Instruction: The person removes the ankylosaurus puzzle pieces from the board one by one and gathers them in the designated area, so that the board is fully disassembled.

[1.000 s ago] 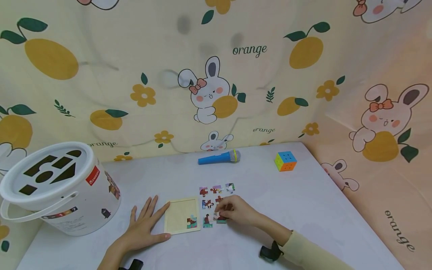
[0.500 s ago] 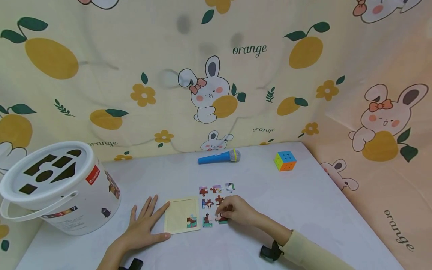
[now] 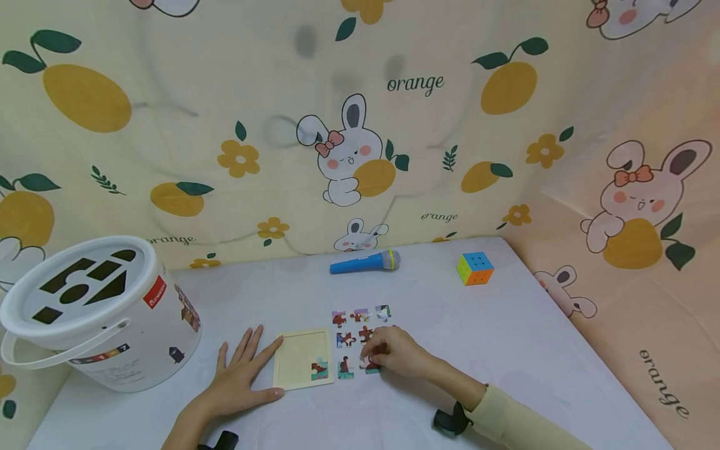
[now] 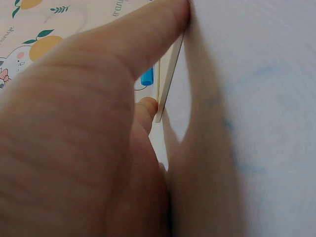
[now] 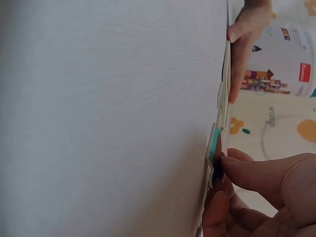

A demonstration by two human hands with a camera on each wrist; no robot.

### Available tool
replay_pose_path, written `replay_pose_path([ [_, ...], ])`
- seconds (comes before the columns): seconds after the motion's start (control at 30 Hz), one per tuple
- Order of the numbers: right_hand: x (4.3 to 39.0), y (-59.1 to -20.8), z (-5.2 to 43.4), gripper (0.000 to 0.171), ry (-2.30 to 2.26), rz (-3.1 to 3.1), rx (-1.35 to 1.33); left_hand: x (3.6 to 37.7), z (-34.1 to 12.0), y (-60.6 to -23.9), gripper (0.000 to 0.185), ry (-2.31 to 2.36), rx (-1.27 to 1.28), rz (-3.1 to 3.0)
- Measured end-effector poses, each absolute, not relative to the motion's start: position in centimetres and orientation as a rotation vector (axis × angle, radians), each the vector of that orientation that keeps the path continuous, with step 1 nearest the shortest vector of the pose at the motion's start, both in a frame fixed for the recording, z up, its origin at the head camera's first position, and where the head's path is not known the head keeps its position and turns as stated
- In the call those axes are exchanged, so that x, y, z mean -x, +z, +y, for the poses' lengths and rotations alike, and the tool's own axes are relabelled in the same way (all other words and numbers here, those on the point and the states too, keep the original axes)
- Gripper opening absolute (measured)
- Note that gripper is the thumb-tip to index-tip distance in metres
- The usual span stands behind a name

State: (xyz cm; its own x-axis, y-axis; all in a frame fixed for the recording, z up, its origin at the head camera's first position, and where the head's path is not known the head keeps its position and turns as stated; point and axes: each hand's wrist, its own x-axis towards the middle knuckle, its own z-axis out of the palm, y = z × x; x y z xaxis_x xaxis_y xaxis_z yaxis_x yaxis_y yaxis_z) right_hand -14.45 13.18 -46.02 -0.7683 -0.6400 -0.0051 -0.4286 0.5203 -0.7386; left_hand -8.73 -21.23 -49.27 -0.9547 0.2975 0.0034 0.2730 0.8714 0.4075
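My left hand (image 3: 235, 381) lies on the table with fingers spread. Its index fingertip and thumb touch the left side of a pale wooden puzzle tray (image 3: 298, 357), whose edge also shows in the left wrist view. One puzzle piece (image 3: 319, 370) sits in the tray's lower right corner. To the right of the tray, loose jigsaw pieces (image 3: 345, 340) lie in rough rows. My right hand (image 3: 402, 353) is over the right end of these rows, its thumb and fingers pinching a teal-edged puzzle piece (image 5: 214, 143) at table level. The hand partly hides this piece and its neighbours.
A white bucket (image 3: 163, 337) with a shape-hole lid stands at the left. Behind the pieces lie a blue toy microphone (image 3: 360, 263) and, farther right, a puzzle cube (image 3: 475, 269). A printed cloth (image 3: 253, 94) hangs at the back of the white table (image 3: 506, 350).
The right hand and the piece under its fingers have shifted very slightly to the right. My left hand and the tray have stayed in place.
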Motion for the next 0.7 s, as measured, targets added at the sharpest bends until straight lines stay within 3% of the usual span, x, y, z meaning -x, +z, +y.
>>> replay_pose_path([
  [0.7, 14.0, -45.9, 10.7, 0.019, -1.069, 2.503, 1.045, 8.8, -21.4, -49.5, 0.094, 0.632, -0.453, 2.977],
])
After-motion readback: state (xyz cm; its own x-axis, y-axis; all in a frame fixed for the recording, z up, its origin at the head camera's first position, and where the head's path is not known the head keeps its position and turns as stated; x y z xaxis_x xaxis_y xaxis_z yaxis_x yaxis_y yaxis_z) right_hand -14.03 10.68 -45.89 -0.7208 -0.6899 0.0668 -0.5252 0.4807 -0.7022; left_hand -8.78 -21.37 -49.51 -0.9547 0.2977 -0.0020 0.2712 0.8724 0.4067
